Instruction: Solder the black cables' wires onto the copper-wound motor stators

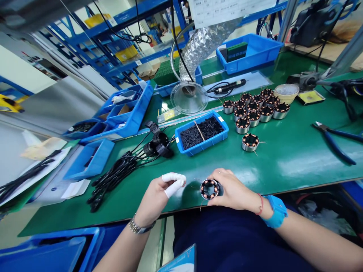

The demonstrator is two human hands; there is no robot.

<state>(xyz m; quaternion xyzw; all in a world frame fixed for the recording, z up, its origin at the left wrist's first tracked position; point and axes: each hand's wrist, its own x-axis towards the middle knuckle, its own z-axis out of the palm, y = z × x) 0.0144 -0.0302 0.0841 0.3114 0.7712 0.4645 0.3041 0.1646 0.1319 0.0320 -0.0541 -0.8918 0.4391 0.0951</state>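
A copper-wound ring (209,195) is held over the near edge of a green worktop (283,162), clasped at its right side in the grip of the right hand (227,189), its open end turned up and fine wires trailing from it. Just to its left, the left hand (155,194) is poised, its thumb and a finger, both sheathed in white covers (173,188), brought together; whether a wire is pinched between them cannot be told.

Beyond the hands, a blue tray (207,147) is filled with short black pieces (190,136), divided by a thin strip. To its right, a lone wound ring (250,142) is set nearest, with a cluster of similar rings (253,115) massed farther back. Blue-handled pliers (337,149) are laid open at far right. At left, black cables (119,173) are bundled. Behind the tray, a clear hood (189,104) is suspended from a silver duct (202,43).
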